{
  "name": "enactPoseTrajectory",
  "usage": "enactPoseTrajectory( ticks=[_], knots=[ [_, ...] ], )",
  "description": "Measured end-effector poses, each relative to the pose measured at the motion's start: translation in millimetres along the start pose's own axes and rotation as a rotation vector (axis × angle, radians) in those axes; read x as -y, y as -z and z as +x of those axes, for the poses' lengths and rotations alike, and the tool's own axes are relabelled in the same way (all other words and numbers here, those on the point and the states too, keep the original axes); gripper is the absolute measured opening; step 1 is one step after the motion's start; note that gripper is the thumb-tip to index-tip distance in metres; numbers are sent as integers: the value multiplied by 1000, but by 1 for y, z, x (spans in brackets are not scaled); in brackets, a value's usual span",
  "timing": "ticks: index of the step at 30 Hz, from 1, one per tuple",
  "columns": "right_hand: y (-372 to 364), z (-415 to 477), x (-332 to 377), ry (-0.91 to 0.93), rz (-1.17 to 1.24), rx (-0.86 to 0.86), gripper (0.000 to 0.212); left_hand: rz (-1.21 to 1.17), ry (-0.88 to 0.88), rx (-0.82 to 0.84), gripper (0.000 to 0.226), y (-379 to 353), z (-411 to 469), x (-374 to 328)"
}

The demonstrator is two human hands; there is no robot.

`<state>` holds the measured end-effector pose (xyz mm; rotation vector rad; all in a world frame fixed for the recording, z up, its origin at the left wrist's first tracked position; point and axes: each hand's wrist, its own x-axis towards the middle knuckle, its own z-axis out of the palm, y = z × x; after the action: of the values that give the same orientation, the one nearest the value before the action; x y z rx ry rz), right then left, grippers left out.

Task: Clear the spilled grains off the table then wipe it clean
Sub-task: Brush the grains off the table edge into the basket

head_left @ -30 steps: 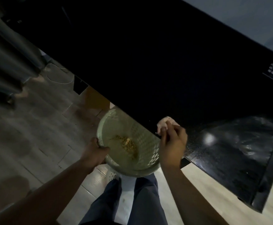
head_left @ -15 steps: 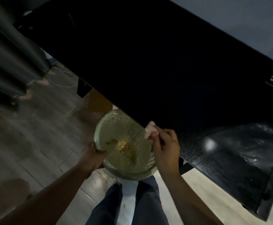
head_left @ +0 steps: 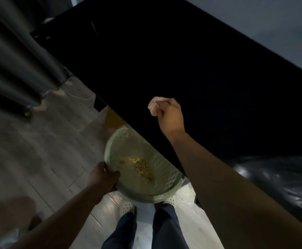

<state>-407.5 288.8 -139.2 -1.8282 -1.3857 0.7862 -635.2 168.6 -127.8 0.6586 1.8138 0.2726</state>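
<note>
Looking down at a round pale-green basket [head_left: 168, 177] with a holey lattice wall, far side tucked under the near edge of the black table [head_left: 182, 60]; gripped at its left rim by the left hand [head_left: 102, 177], fingers wrapped round the edge; yellowish-gold grains [head_left: 141, 167] lying in the bottom, more of a loose streak than a tidy pile; right hand [head_left: 171, 116] out over the tabletop, farther off, fingers bunched tight on a crumpled pale pinkish cloth [head_left: 153, 106] poking out left of the fist; can't tell if the cloth touches the surface; tabletop too dark to say whether any grains lie on it, just a glossy sheen at the near right; dark trousers [head_left: 164, 229] and white dotted shoes [head_left: 127, 207] below the basket; grey curtains [head_left: 17, 60] off to the left.
</note>
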Motion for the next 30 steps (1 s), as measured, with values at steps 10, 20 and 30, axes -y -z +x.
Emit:
enactPoseTrajectory(
  ticks=[10,20,30],
  knots=[
    [20,-153,-9,225,-161,303,39,42,9,22,50,-1,-5,-3],
    [133,-172,-57,-235,-94,-527,20,149,-47,111,39,-35,-24,3],
    [175,-135,-129,-392,-265,-502,29,210,-76,120,40,-60,-30,17]
  ],
)
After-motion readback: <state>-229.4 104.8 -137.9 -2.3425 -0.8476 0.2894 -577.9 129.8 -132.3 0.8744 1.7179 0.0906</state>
